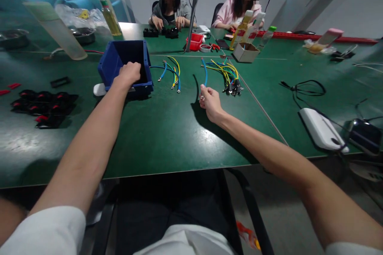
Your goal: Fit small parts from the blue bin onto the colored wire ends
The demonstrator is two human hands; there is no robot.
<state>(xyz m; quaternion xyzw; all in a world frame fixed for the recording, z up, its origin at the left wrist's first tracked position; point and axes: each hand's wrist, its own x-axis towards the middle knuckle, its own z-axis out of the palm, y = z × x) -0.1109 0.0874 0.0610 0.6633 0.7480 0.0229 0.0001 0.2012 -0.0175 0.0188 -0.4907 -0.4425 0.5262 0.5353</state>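
My right hand (211, 102) pinches a short blue wire (205, 72) near its lower end, where a metal ring terminal shows. My left hand (129, 75) reaches into the open blue bin (104, 63); its fingers are curled, and what they hold, if anything, is hidden. Between the hands, several blue and yellow-green wires (174, 72) with ring terminals lie loose on the table, just right of the bin. A larger bundle of yellow-green and blue wires (232, 72) with black ends lies beyond my right hand, to its right.
The green table (167, 135) bears black parts (44, 103) at left, a tilted bottle (56, 30) behind them, and a white device (323, 129) with cables at right. A metal pole (194, 8), red bin (195, 42) and small carton (245, 52) stand farther back. Two people sit opposite.
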